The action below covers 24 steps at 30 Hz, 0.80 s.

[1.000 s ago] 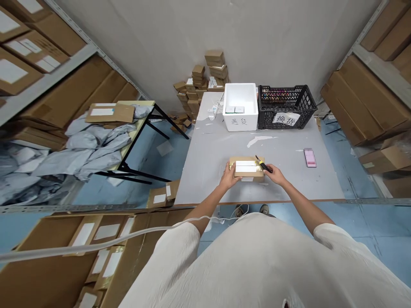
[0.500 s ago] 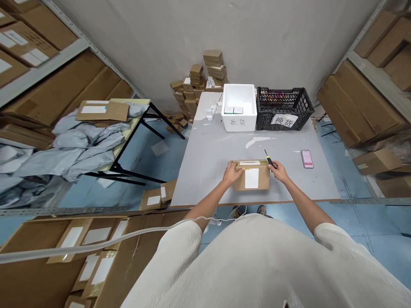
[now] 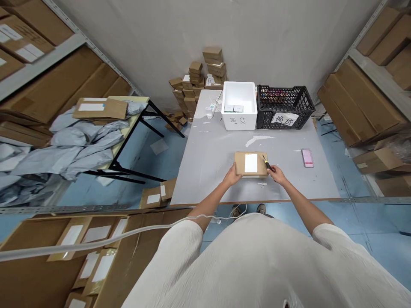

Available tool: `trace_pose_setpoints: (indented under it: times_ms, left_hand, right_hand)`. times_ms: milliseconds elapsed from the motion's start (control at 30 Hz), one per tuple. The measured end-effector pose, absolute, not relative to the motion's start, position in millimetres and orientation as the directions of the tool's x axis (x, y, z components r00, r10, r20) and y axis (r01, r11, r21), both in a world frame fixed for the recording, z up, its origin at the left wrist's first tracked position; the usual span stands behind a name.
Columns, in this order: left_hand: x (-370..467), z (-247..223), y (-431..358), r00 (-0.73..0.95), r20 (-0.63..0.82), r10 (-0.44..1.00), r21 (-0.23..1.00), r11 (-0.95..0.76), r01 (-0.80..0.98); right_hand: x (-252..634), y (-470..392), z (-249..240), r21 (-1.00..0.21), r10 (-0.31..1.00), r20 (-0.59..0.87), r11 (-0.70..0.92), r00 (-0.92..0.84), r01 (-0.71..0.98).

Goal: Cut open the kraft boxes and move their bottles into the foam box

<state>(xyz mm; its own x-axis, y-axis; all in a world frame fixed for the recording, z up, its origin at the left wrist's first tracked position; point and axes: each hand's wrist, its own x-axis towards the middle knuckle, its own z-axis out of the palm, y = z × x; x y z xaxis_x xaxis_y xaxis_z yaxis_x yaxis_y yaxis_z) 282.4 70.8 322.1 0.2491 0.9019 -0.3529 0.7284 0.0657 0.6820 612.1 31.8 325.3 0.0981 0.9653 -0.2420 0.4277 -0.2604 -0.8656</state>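
- Your left hand (image 3: 233, 174) is gripping the small carton (image 3: 240, 158) at its near left corner, with the fingers wrapping its left side; how tightly they are pressing, you cannot tell from here.
- Your right hand (image 3: 276, 174) is pinching the black and yellow cutter (image 3: 267, 164) between thumb and fingers, and is keeping close to the carton's near right corner.
- The cutter's tip is pointing far and left, lying over the right part of the carton's top; whether it is touching the cardboard, you cannot tell.
- The small carton is sitting at the near middle of the grey table (image 3: 205, 171), showing you a white label (image 3: 251, 163) on its upward face.
- Beyond it, a white foam box (image 3: 239, 122) is standing at the far side, holding two small pale boxes (image 3: 238, 108).
- Just right of the foam box, a black crate (image 3: 266, 119) is standing, bearing a handwritten paper sign (image 3: 284, 119).
- A pink phone-like item (image 3: 307, 158), partly blurred, is lying on the right side of the table.
- Left of your table, grey bags (image 3: 70, 137) and a flat carton (image 3: 112, 109) are lying on a side table (image 3: 118, 147).
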Motion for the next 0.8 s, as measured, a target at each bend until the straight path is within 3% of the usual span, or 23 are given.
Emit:
trace_pose_setpoints:
  times_ms: [100, 267, 567, 800]
  left_hand:
    - [283, 321, 68, 0.28, -0.393, 0.876, 0.666, 0.061, 0.744]
    - [285, 328, 68, 0.246, -0.436, 0.866, 0.614, 0.086, 0.785]
    - [282, 362, 62, 0.238, -0.361, 0.902, 0.591, 0.024, 0.806]
    - [291, 370, 67, 0.126, -0.321, 0.939, 0.626, 0.111, 0.772]
  right_hand:
    - [609, 31, 326, -0.863, 0.945, -0.309, -0.325, 0.103, 0.388]
    - [610, 32, 337, -0.863, 0.948, -0.296, -0.319, 0.12, 0.391]
    - [619, 36, 364, -0.905, 0.931, -0.28, -0.338, 0.235, 0.259]
    - [622, 46, 362, -0.907, 0.932, -0.277, -0.334, 0.235, 0.256]
